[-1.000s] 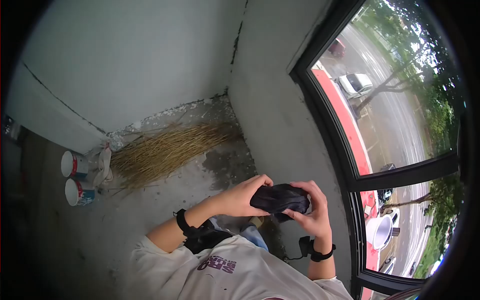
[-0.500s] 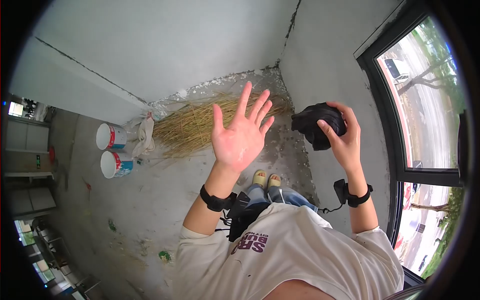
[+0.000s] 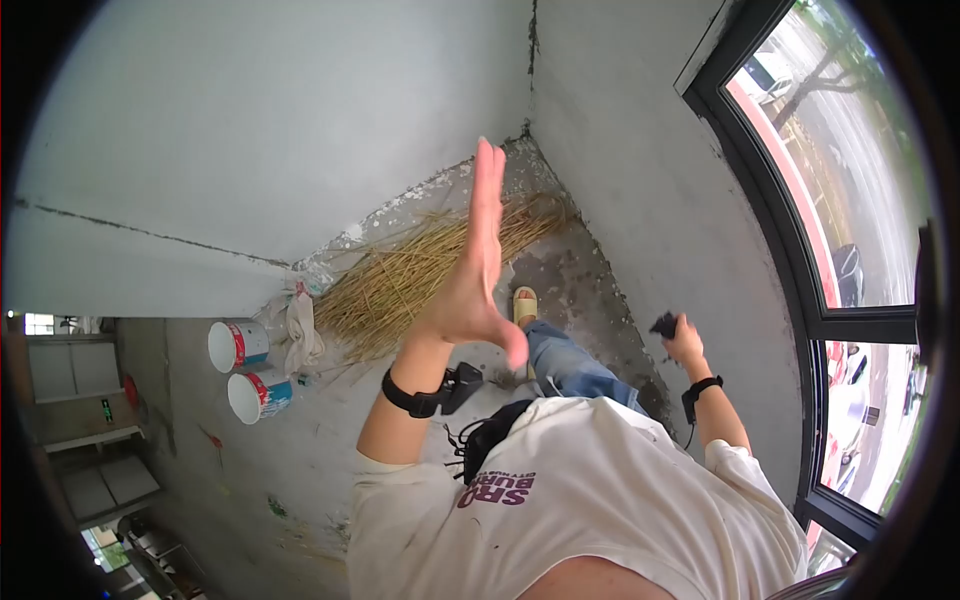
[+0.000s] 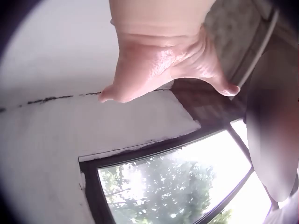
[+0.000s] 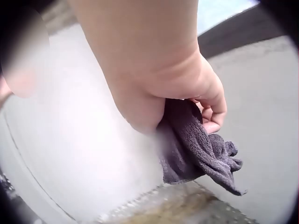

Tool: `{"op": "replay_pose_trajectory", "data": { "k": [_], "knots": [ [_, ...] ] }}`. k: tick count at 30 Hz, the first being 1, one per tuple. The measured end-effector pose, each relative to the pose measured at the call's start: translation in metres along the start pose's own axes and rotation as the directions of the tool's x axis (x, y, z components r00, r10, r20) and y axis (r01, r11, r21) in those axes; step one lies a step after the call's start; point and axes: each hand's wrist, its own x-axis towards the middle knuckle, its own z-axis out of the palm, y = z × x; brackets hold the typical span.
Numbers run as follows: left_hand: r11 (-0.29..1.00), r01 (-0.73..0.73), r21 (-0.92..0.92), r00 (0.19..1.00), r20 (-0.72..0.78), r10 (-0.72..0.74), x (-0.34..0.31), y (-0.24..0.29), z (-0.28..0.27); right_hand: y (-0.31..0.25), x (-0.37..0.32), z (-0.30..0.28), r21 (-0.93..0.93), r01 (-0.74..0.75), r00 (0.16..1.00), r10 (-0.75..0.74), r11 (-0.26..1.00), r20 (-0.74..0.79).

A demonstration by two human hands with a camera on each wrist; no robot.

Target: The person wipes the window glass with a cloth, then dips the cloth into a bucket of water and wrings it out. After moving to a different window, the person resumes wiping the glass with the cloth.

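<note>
A dark grey-purple cloth (image 5: 189, 144) with a terry-like surface hangs bunched and folded from my right hand (image 5: 187, 81), gripped between the thumb and fingers. From the head view, that right hand (image 3: 687, 343) is low near the window-side wall, with a dark bit of the cloth (image 3: 663, 325) poking out past it. My left hand (image 3: 466, 290) is raised in front of my body, seen edge-on, its fingers straight and thumb held apart. Nothing is in it. The left wrist view shows the heel and thumb of the left hand (image 4: 163, 65) against wall and window.
A spread of dry straw (image 3: 400, 290) lies on the floor along the wall corner. Left of it stand two paint buckets (image 3: 226, 346) beside a crumpled whitish cloth or bag (image 3: 303, 335). A dark-framed window (image 3: 870, 324) runs along the right.
Both hands were on the bunched cloth; the left let go and rose with fingers spread, then turned edge-on with fingers together. The right hand carried the cloth rightward, then lower beside the body.
</note>
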Motion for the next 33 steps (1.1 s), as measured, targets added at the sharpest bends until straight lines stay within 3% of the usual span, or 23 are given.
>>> {"op": "replay_pose_trajectory", "data": {
  "k": [1,2,3,5,6,7,8,9,11,13,14,16,17,19,23,27,29,31,33],
  "knots": [
    [0.924,-0.193,0.329,0.979,0.124,0.16,0.011,-0.006,-0.006,0.027,-0.002,0.018,-0.016,-0.118,0.983,0.119,0.993,0.142],
    [0.839,-0.243,0.486,0.968,0.07,0.239,0.023,-0.003,-0.004,0.057,-0.009,0.042,-0.049,-0.187,0.962,0.193,0.981,0.191],
    [0.838,-0.24,0.49,0.968,0.054,0.245,0.036,0.004,-0.003,0.095,-0.013,0.071,-0.027,-0.245,0.933,0.244,0.969,0.266],
    [0.393,-0.282,0.875,0.934,0.156,0.323,0.07,0.027,-0.004,0.147,-0.022,0.124,-0.008,-0.408,0.839,0.378,0.913,0.392],
    [0.392,-0.242,0.887,0.939,0.113,0.324,0.085,0.035,0.001,0.128,-0.047,0.107,0.056,-0.467,0.812,0.402,0.883,0.423],
    [0.387,-0.242,0.89,0.942,0.12,0.314,0.105,0.037,-0.001,0.145,-0.052,0.135,0.147,-0.538,0.779,0.422,0.83,0.464],
    [0.384,-0.246,0.89,0.942,0.127,0.31,0.12,0.037,-0.006,0.161,-0.048,0.162,0.034,-0.635,0.657,0.517,0.772,0.549],
    [0.387,-0.254,0.886,0.944,0.141,0.297,0.135,0.038,-0.008,0.137,-0.064,0.148,0.136,-0.67,0.673,0.519,0.73,0.527],
    [0.425,-0.267,0.865,0.95,0.162,0.268,0.167,0.032,-0.008,0.117,-0.053,0.156,0.2,-0.731,0.607,0.488,0.652,0.627],
    [0.417,-0.35,0.839,0.894,0.166,0.417,0.189,0.022,-0.01,0.08,-0.041,0.154,0.29,-0.698,0.697,0.529,0.655,0.485],
    [0.421,-0.362,0.832,0.895,0.184,0.406,0.195,0.022,-0.007,0.059,-0.03,0.145,0.339,-0.661,0.738,0.497,0.67,0.456],
    [0.193,-0.415,0.889,0.844,0.297,0.448,0.211,0.029,-0.002,0.03,0.005,0.143,0.419,-0.54,0.839,0.429,0.73,0.333],
    [0.193,-0.446,0.874,0.831,0.325,0.451,0.218,0.03,-0.001,0.02,0.025,0.149,0.438,-0.462,0.887,0.396,0.771,0.24],
    [0.108,-0.528,0.842,0.795,0.446,0.411,0.23,0.029,0.001,-0.023,0.044,0.113,0.566,-0.355,0.927,0.357,0.744,0.112],
    [0.154,-0.592,0.791,0.777,0.51,0.37,0.257,0.029,0.0,-0.071,0.067,0.054,0.641,-0.107,0.973,0.212,0.76,-0.088],
    [0.196,-0.651,0.733,0.728,0.53,0.436,0.279,0.025,-0.006,-0.081,0.051,0.027,0.607,-0.091,0.963,0.225,0.79,-0.148],
    [0.177,-0.749,0.639,0.613,0.566,0.55,0.293,0.021,-0.012,-0.073,0.028,0.031,0.609,-0.151,0.937,0.309,0.778,-0.162],
    [0.208,-0.781,0.589,0.578,0.555,0.599,0.308,0.017,-0.015,-0.051,-0.001,0.068,0.595,-0.246,0.884,0.429,0.765,-0.186],
    [0.236,-0.8,0.552,0.557,0.538,0.632,0.316,0.013,-0.022,-0.043,-0.043,0.099,0.61,-0.424,0.784,0.609,0.669,-0.123]
  ]
}}
